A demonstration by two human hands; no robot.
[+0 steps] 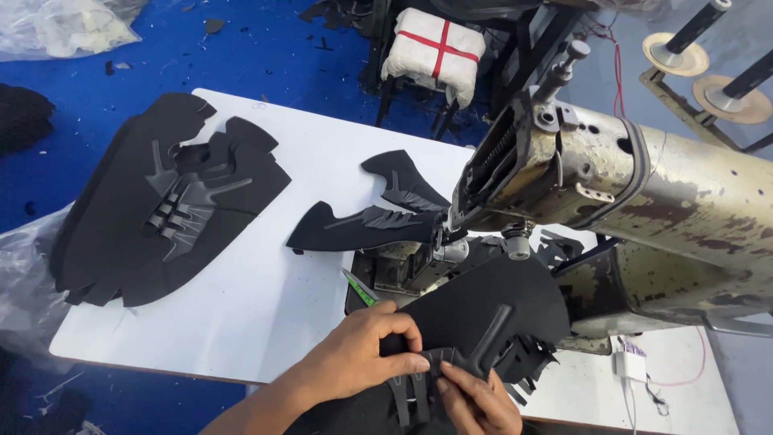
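A black fabric piece (483, 310), flat and matte with a rounded outline, is held at the near edge of the tabletop (266, 306), just in front of the sewing machine (628, 193). Its long axis runs from the hands at the near edge up and to the right, towards the machine's base. Grey strips are seen along its near end, and its right edge is cut into small tabs.

The left hand (362, 354) is closed on the piece's near end, fingers curled over the top. The right hand (475, 399) is pinched on the same end from below, fingertips meeting those of the left. Small green-handled snips (359, 288) lie just beyond the left hand, touching the machine's bed.

A stack of similar black cut pieces (161, 201) rests towards the left edge of the tabletop. Two more black pieces (370, 217) lie at the middle, trailing behind the needle. The machine's body is worn cream metal, blotched with brown.
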